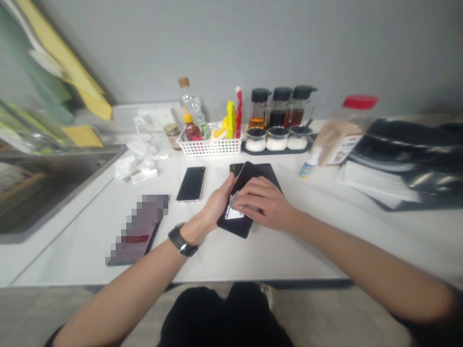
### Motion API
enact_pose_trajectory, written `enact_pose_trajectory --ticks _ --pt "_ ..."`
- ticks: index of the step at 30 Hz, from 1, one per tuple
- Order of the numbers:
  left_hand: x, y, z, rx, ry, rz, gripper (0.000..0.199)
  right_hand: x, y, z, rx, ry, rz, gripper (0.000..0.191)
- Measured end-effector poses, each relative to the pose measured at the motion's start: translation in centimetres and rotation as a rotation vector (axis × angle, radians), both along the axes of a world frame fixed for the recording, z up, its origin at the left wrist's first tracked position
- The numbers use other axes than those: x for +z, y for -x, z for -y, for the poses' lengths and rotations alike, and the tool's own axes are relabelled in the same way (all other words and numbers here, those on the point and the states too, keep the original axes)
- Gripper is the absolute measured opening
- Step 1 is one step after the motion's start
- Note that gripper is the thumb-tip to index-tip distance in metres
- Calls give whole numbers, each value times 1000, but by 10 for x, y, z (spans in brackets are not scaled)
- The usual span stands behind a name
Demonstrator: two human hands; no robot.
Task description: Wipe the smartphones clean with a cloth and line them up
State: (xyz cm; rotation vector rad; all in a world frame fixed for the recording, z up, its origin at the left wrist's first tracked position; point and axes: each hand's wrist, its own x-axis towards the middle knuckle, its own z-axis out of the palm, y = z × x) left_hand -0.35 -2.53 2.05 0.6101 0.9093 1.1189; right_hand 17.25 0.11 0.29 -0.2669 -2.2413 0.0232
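My left hand (217,205) grips the left edge of a black tablet (235,227), tilted above the counter. A white patch shows on its surface. My right hand (267,202) is closed on a small crumpled greyish wipe (233,199) and presses it against the tablet's face; the fingers hide part of both. Partly covered behind them, a second flat black device (265,169) lies on the counter. Left of my hands lies a dark-screened phone (191,183). Nearer the front left edge is another dark flat device (135,236), blurred out by blocks.
Crumpled white tissues (139,166) lie at the left, near the sink (90,164). Along the wall stand a white basket (213,147) of bottles, seasoning jars (278,140), and a red-lidded jar (340,135). A small spray bottle (309,166) stands right of my hands.
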Motion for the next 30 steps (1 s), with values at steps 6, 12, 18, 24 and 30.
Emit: enact_pose_trajectory --ticks 6,12,18,24,30 --pt "2 4 -2 4 -7 0 34 8 -18 -17 -156 164 -100 8" --pt "5 0 8 -223 -15 -14 51 9 -29 -32 -296 212 -327 7" --pt "-4 0 -3 -115 37 219 45 0 -20 -27 -211 99 -167 22" --pt "-1 7 -7 66 5 214 45 -8 -6 -10 50 -46 102 31" --pt "-1 3 -6 -26 77 207 42 1 -27 -31 -250 96 76 49"
